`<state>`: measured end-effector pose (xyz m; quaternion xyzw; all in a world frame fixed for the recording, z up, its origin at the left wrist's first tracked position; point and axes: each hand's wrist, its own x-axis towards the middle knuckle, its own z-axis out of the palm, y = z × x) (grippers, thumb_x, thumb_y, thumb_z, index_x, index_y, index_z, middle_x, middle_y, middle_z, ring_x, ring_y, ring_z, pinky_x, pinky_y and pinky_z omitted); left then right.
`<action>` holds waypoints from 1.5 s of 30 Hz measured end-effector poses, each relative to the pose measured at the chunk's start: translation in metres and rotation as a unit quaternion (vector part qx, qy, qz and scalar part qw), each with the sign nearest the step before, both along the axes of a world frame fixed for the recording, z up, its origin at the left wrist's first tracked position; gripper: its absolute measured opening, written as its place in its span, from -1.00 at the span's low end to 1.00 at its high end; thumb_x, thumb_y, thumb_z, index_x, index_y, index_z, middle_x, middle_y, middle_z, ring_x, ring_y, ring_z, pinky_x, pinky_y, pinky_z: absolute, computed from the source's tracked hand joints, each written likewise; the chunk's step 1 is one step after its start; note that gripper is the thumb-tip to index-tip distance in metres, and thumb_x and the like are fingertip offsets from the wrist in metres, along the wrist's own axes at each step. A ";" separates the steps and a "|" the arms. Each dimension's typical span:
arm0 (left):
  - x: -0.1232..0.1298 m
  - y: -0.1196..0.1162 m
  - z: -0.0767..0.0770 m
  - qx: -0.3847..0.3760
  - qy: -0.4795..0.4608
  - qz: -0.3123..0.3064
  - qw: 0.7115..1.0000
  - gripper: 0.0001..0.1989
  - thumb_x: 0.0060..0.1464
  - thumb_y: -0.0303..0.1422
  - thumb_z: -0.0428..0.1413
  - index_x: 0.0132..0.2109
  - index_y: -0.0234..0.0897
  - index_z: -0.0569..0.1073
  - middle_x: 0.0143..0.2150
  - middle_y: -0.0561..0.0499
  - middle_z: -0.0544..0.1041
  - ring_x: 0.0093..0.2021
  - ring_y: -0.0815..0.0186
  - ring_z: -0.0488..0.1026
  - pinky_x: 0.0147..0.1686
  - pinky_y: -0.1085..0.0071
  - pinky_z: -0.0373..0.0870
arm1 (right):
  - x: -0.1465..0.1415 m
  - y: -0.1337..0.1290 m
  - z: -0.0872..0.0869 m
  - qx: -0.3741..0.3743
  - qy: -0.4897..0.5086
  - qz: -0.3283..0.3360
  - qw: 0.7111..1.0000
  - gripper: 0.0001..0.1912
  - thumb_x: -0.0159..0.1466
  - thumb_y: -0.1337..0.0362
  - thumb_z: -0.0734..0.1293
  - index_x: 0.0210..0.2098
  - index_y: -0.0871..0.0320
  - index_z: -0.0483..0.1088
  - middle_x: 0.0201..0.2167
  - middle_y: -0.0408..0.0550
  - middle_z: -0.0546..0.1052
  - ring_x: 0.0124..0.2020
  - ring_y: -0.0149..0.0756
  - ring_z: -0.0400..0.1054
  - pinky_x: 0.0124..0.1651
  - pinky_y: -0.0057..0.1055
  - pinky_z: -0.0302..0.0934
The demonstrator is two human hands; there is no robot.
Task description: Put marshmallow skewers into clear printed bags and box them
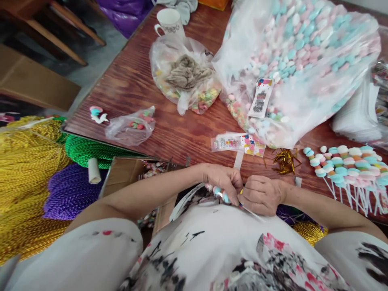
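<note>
Close to my body, at the table's front edge, my left hand (223,180) is closed around a wrapped candy skewer (218,193) with pink, blue and white pieces. Its white stick points down to the right. Beside it, nearly touching, my right hand (261,195) has its fingers curled at the skewer's lower end, where a bit of yellow shows. The fingertips of the right hand are partly hidden. Just beyond the hands lie a fan of printed labels (238,144) and a small pile of gold twist ties (285,161).
Many finished candy skewers (351,163) lie at the right. A big bag of candies (303,60) fills the back right, with a label stack (260,98) on it. A smaller bag (186,76), a mug (170,23) and a little bag (133,126) stand left. Bead bundles (27,182) hang lower left.
</note>
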<state>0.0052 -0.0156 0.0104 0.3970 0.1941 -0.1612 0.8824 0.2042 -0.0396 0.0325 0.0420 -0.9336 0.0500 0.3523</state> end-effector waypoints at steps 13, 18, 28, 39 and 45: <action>-0.017 0.022 0.007 0.091 -0.047 0.035 0.994 -0.71 -0.32 -0.23 0.41 -0.50 -0.32 0.55 -0.59 0.07 0.52 -0.60 0.38 0.36 -0.65 0.50 0.31 | -0.009 0.000 -0.004 -0.081 -0.031 -0.103 0.991 -0.86 0.30 0.41 0.20 -0.38 0.15 0.34 -0.40 -0.07 0.48 -0.34 -0.32 0.30 -0.21 -0.23 0.12; -0.054 0.052 0.057 0.294 0.005 0.111 0.949 -0.76 -0.13 -0.24 0.31 -0.38 -0.35 0.58 -0.53 0.06 0.53 -0.54 0.40 0.38 -0.54 0.50 0.32 | -0.008 0.003 0.008 -0.056 -0.076 -0.114 0.989 -0.85 0.26 0.46 0.20 -0.41 0.15 0.29 -0.49 -0.09 0.40 -0.43 -0.31 0.18 -0.29 -0.26 0.09; -0.012 0.012 0.075 0.753 -0.019 0.149 0.641 -0.81 0.13 -0.48 0.02 -0.32 -0.22 0.52 -0.28 -0.04 0.57 -0.16 0.19 0.49 -0.02 0.18 0.43 | -0.031 0.044 0.036 -0.459 0.048 -0.251 0.851 -0.81 0.29 0.41 0.14 -0.45 0.09 0.16 -0.55 -0.17 0.27 -0.51 -0.38 0.15 -0.43 -0.37 0.13; -0.036 0.001 0.034 0.660 0.012 0.349 0.665 -0.33 0.23 -0.26 0.03 0.41 -0.06 -0.02 0.29 -0.14 0.33 0.20 0.10 0.38 0.06 0.18 0.46 | -0.052 0.023 0.025 -0.503 0.076 -0.298 0.808 -0.79 0.23 0.49 0.23 -0.44 0.09 0.17 -0.43 -0.14 0.38 -0.32 -0.38 0.31 -0.15 -0.44 0.28; -0.107 -0.032 0.018 0.869 0.078 0.175 0.457 -0.58 0.10 -0.45 0.12 0.11 -0.07 0.45 -0.12 -0.07 0.59 -0.12 0.06 0.53 -0.08 0.13 0.45 | -0.097 0.005 -0.015 -0.722 0.056 -0.146 0.674 -0.83 0.13 0.47 0.33 -0.49 0.17 0.24 -0.56 -0.30 0.30 -0.50 -0.52 0.20 -0.43 -0.57 0.16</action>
